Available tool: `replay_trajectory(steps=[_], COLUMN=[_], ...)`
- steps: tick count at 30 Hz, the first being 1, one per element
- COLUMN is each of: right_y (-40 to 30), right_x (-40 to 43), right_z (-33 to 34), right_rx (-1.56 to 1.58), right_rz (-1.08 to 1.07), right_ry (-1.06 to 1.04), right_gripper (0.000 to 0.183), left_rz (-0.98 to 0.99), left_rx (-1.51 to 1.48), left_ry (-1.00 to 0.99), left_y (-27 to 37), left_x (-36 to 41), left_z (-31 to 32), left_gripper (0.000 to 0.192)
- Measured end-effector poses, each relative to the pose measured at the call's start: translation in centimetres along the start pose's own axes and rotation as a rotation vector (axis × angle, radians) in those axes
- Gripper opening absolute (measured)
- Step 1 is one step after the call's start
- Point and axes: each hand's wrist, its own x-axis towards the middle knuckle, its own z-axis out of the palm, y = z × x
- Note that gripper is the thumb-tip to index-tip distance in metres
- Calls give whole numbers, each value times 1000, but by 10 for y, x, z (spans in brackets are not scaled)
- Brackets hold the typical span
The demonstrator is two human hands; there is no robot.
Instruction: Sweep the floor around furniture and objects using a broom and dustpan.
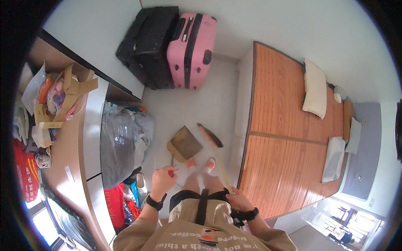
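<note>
My left hand (pixel 164 180) is closed around the red top of a dustpan handle, to the left of my legs. The long-handled dustpan (pixel 185 142) rests on the tiled floor with its dark, dusty-looking pan in front of my feet. At my right side, my right hand (pixel 239 200) grips the yellow stick of a broom. The broom head (pixel 210 135), orange with dark bristles, lies slanted near the floor, just right of the pan and apart from it. Part of each handle is hidden behind my fingers.
A bed with a brown slatted mat (pixel 282 125) stands to the right. Black (pixel 150 47) and pink suitcases (pixel 193 51) stand ahead by the wall. On the left, a plastic-wrapped bundle (pixel 121 141) and a red bag (pixel 114 205) sit beside a cluttered wooden desk (pixel 70 150).
</note>
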Motion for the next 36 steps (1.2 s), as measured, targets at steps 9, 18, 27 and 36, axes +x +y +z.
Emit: replay_trajectory(steps=[9,18,27,36], right_y=[-55,-81,12,-42], right_x=[-22,107,31,-41], right_z=[-21,-17,-19,-6], right_rx=[-184,-923,-484,-322], right_rz=[-209,-368,-272,-149], right_ry=[78,380,-35,77], right_gripper=[31,46,52,44], left_rz=[6,-60,-111,-40], left_rx=[39,34,35,-6], left_ry=[9,11,29,-31], left_y=[14,4,9,-34], left_x=[10,9,3,-21], left_z=[0,-7,-7,-14], left_gripper=[11,9,12,10])
